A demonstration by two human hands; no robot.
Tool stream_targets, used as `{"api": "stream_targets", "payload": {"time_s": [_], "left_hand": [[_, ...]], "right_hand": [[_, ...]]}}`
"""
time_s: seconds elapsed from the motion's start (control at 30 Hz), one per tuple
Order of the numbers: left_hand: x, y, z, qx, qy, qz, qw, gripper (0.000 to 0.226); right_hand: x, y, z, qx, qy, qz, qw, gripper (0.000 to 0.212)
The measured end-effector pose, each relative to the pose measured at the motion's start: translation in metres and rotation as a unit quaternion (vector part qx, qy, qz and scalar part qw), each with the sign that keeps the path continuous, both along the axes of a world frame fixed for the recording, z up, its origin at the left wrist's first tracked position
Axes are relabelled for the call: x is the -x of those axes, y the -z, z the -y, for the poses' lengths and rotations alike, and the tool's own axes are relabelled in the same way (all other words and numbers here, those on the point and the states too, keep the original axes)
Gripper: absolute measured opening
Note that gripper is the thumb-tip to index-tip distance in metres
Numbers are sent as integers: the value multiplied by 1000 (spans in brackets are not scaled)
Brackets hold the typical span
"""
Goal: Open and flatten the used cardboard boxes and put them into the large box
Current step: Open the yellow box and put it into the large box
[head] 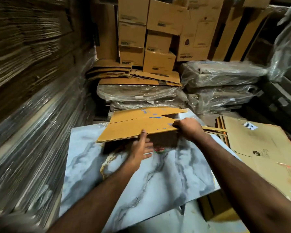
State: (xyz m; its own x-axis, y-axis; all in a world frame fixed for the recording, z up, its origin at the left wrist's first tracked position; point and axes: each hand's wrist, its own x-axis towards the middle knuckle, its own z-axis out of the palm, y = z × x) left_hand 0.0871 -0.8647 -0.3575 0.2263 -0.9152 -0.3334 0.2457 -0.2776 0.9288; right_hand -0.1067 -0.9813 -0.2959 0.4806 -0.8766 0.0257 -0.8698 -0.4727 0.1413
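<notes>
— What stood on your left?

— Wrapped cardboard stacks. Your left hand was under the near edge of the flattened box, thumb up on that edge, the other fingers straight and spread beneath.

— And the box itself?

— Tilted over the marble-patterned sheet, clear of it at the near edge.

— Your right hand?

— Its fingers were clamped on the box's right edge. Farther right lay a large flat carton.
</notes>
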Motion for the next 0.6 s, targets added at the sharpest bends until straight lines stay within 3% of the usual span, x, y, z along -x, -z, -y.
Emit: {"api": "stream_targets", "payload": {"time_s": [0.03, 0.1, 0.27, 0.47, 0.6], "left_hand": [[-1, -5, 5, -48, -23, -145, 988, 56], [-7, -14, 14, -52, -75, -263, 961, 43], [4, -35, 27, 1, -124, -312, 942, 2], [83, -66, 19, 51, -147, -307, 939, 14], [139, -84, 18, 99, -151, -279, 943, 15]], "right_hand": [[2, 0, 0, 2, -2, 3, 1000, 26], [7, 1, 1, 10, -10, 9, 1000, 29], [41, 4, -1, 30, -22, 70, 997, 39], [127, 3, 5, 36, -15, 204, 978, 43], [175, 0, 14, 31, 0, 243, 970, 49]]}}
